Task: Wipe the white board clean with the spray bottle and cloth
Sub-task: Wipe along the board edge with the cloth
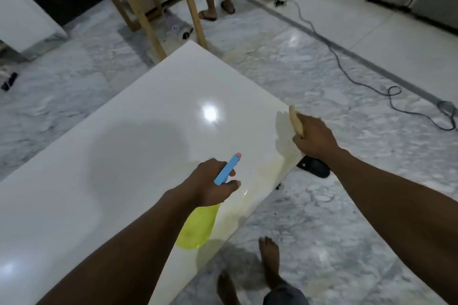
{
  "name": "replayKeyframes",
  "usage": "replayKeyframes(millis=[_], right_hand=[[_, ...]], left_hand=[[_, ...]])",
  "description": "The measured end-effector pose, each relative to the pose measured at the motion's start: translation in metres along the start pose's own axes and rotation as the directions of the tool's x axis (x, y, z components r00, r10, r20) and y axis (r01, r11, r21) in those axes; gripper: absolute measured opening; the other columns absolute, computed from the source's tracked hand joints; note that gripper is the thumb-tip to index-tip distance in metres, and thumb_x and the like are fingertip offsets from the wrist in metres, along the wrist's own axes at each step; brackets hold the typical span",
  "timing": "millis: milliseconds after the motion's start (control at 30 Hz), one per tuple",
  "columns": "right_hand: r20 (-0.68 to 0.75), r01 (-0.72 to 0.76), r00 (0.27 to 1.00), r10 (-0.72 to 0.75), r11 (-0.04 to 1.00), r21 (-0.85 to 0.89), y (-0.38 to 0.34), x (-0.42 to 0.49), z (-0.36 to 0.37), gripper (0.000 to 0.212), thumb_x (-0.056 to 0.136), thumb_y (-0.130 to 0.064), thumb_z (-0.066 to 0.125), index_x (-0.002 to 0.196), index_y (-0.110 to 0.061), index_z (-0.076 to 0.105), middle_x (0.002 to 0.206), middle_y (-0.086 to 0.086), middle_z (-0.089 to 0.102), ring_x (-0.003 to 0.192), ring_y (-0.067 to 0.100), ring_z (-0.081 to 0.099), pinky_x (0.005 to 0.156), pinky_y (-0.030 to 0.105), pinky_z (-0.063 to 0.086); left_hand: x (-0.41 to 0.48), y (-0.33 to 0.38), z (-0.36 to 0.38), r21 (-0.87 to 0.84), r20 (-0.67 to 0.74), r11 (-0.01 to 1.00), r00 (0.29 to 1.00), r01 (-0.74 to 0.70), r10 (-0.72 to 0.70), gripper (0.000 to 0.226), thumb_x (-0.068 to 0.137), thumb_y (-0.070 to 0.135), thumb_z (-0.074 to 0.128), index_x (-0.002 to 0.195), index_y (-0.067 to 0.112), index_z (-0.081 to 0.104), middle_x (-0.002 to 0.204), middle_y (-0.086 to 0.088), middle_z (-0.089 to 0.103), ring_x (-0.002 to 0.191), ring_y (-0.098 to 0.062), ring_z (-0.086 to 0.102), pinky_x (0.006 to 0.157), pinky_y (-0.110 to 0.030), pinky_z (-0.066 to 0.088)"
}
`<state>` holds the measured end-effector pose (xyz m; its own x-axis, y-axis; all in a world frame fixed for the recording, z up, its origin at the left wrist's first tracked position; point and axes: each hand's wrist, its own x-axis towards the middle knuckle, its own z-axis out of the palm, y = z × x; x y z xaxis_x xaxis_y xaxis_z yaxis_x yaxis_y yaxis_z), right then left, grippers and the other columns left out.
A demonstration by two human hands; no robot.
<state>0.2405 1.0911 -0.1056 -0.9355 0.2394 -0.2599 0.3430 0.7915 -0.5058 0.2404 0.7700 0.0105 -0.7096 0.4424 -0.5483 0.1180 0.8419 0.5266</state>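
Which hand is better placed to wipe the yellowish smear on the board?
Right. The right hand grips the cloth at the board's edge, beside the smear; the left hand is busy holding the bottle.

Dim, cool-grey indoor light. Light from above throws a bright glare spot on the glossy white board (pixel 148 111), beyond the fingers (pixel 233 184) of your left hand (pixel 208 181); a broad soft shadow lies left of them. Your right hand (pixel 313 137) looks slightly motion-blurred. Floor (pixel 322 205) lines bow toward the frame edges
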Motion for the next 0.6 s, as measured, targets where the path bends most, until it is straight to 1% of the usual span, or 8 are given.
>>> replayKeyframes(millis=[67, 100, 200, 267, 333, 367, 433, 600], right_hand=[[0.166, 0.047, 0.986, -0.016, 0.981, -0.186, 0.014, 0.006, 0.024, 0.091, 0.068, -0.063, 0.038, 0.148, -0.021, 0.037, 0.154, 0.009, 0.039, 0.140, 0.032, 0.035, 0.106, 0.049, 0.039], [0.164, 0.058, 0.986, -0.023, 0.976, -0.211, 0.021, 0.009, 0.034, 0.091, 0.071, -0.067, 0.034, 0.149, -0.021, 0.037, 0.159, 0.008, 0.031, 0.146, 0.031, 0.026, 0.113, 0.051, 0.031], [-0.044, 0.100, 0.993, -0.110, 0.976, -0.196, 0.028, 0.016, 0.042, 0.083, 0.087, -0.074, 0.013, 0.149, -0.024, 0.036, 0.160, 0.004, 0.031, 0.150, 0.027, 0.020, 0.119, 0.054, 0.020], [-0.040, 0.118, 0.991, -0.129, 0.972, -0.206, 0.033, 0.027, 0.050, 0.078, 0.092, -0.070, 0.012, 0.153, -0.025, 0.028, 0.164, 0.003, 0.022, 0.153, 0.026, 0.010, 0.121, 0.055, 0.013], [-0.034, 0.071, 0.996, -0.082, 0.967, -0.244, 0.033, 0.027, 0.067, 0.073, 0.095, -0.064, 0.013, 0.157, -0.026, 0.013, 0.167, 0.001, 0.006, 0.154, 0.025, 0.000, 0.122, 0.056, 0.001], [-0.072, 0.034, 0.996, -0.054, 0.964, -0.263, 0.029, 0.025, 0.076, 0.072, 0.096, -0.061, 0.013, 0.158, -0.026, 0.008, 0.167, 0.000, 0.003, 0.154, 0.025, -0.002, 0.122, 0.055, -0.001], [-0.151, -0.015, 0.988, -0.029, 0.959, -0.282, 0.019, 0.019, 0.093, 0.068, 0.098, -0.055, 0.014, 0.158, -0.024, 0.008, 0.167, 0.002, 0.008, 0.154, 0.026, 0.003, 0.121, 0.057, 0.004], [-0.196, 0.065, 0.973, -0.124, 0.957, -0.282, -0.013, -0.016, 0.127, 0.063, 0.100, -0.048, 0.025, 0.157, -0.022, 0.019, 0.165, 0.003, 0.020, 0.153, 0.025, 0.013, 0.120, 0.056, 0.013]], left_hand=[[0.003, 0.002, 0.004, -0.016, 0.001, 0.999, 0.999, 0.037, -0.037, 0.034, 0.095, 0.037, 0.071, 0.118, 0.013, 0.067, 0.099, -0.008, 0.067, 0.077, -0.025, 0.078, 0.083, -0.037, 0.061], [0.005, 0.002, 0.005, -0.030, 0.006, 0.998, 0.998, 0.055, -0.055, 0.032, 0.095, 0.037, 0.070, 0.117, 0.013, 0.066, 0.095, -0.007, 0.068, 0.075, -0.024, 0.078, 0.079, -0.033, 0.059], [0.007, 0.002, 0.005, -0.051, 0.006, 0.995, 0.996, 0.091, -0.091, 0.031, 0.096, 0.038, 0.069, 0.117, 0.015, 0.066, 0.092, -0.004, 0.071, 0.071, -0.019, 0.079, 0.072, -0.023, 0.054], [0.008, -0.002, 0.005, -0.067, -0.002, 0.991, 0.993, 0.114, -0.115, 0.030, 0.096, 0.039, 0.069, 0.117, 0.017, 0.067, 0.091, 0.000, 0.068, 0.070, -0.018, 0.079, 0.069, -0.020, 0.054], [0.004, -0.006, 0.006, -0.059, 0.000, 0.990, 0.992, 0.125, -0.126, 0.030, 0.096, 0.039, 0.070, 0.117, 0.017, 0.067, 0.095, -0.001, 0.067, 0.074, -0.019, 0.078, 0.074, -0.025, 0.058], [0.001, -0.009, 0.008, -0.047, 0.002, 0.990, 0.991, 0.132, -0.132, 0.031, 0.096, 0.039, 0.070, 0.118, 0.017, 0.068, 0.099, -0.002, 0.067, 0.078, -0.021, 0.078, 0.080, -0.030, 0.060], [-0.006, -0.018, 0.009, -0.038, 0.000, 0.987, 0.988, 0.155, -0.155, 0.033, 0.095, 0.039, 0.071, 0.119, 0.017, 0.069, 0.106, -0.004, 0.066, 0.085, -0.024, 0.076, 0.089, -0.040, 0.060], [-0.028, -0.042, 0.012, -0.125, -0.016, 0.970, 0.977, 0.207, -0.210, 0.027, 0.095, 0.036, 0.072, 0.114, 0.018, 0.068, 0.096, 0.003, 0.065, 0.073, -0.022, 0.079, 0.078, -0.028, 0.058]])
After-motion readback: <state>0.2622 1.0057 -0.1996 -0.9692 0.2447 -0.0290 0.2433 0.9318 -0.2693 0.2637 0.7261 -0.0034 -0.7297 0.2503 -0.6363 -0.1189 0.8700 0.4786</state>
